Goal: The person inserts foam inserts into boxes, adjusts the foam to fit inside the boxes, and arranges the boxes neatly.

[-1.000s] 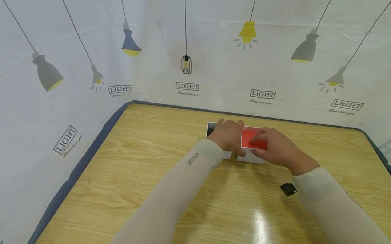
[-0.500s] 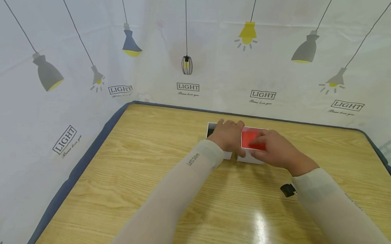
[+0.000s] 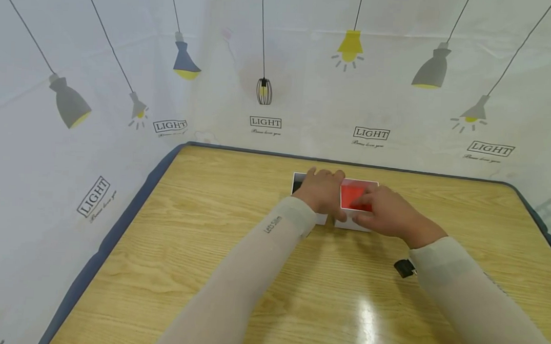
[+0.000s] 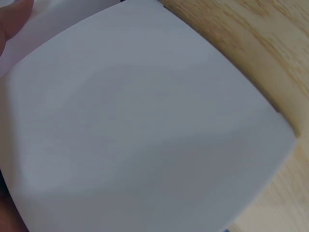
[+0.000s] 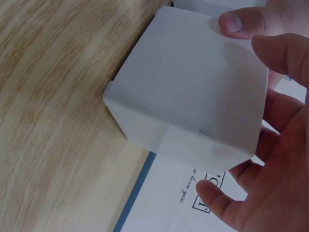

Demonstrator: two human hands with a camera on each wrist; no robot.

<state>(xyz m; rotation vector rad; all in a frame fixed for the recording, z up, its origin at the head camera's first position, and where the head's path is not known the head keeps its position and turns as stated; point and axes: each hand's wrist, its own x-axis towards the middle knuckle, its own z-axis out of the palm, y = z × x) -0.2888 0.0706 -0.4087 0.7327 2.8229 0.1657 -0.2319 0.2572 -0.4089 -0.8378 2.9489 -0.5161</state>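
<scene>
Two white boxes stand side by side on the table. The left box (image 3: 298, 177) has a dark inside, partly covered by my left hand (image 3: 322, 190). Bright red shows inside the right box (image 3: 353, 221); whether it is a lining or a separate red thing (image 3: 350, 193), I cannot tell. My left hand grips the right box at its left side, its thumb (image 5: 239, 22) on the near face. Over the opening, my right hand (image 3: 389, 213) dips its fingers to the red, with its thumb (image 5: 280, 50) outside by the near face. Some right fingertips are hidden behind the box wall.
A small black object (image 3: 404, 268) with a shiny metal part lies on the wooden table (image 3: 160, 269), beside my right sleeve (image 3: 456, 272). White cloth (image 3: 306, 91) printed with lamps hangs around the table's back and sides.
My right hand has shifted very slightly left and down over the red opening, baring a little more of the box's far right corner. My left hand and both boxes keep their places.
</scene>
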